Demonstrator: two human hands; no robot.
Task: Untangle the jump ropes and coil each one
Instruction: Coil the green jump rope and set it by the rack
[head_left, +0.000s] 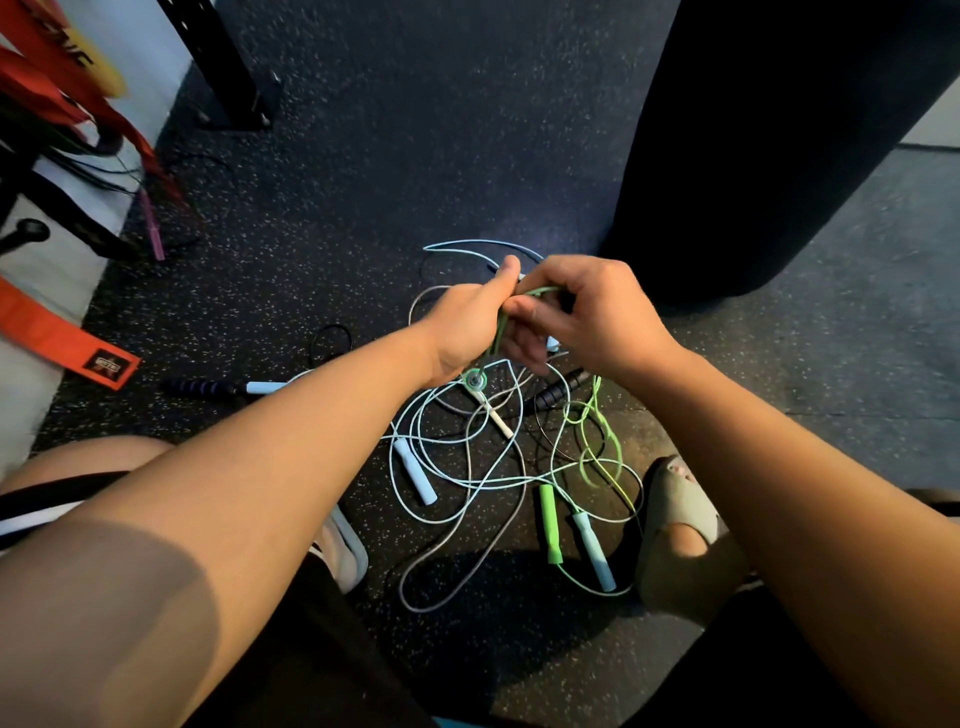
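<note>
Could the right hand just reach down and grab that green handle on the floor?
Probably not yet. The green handle lies uncovered on the floor below the right hand, but that hand and the left hand are both closed on a bunch of green rope; it would have to let go first.

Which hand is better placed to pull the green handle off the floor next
Probably the right hand. The green handle lies near the right foot, under that arm, while the left hand grips the gathered green rope.

Dark speckled rubber floor (395, 156). Large black punching bag (769, 130) at upper right, black rack post (218, 57) bolted down upper left, red and orange straps (57, 88) hanging by white wall (130, 36).
</note>
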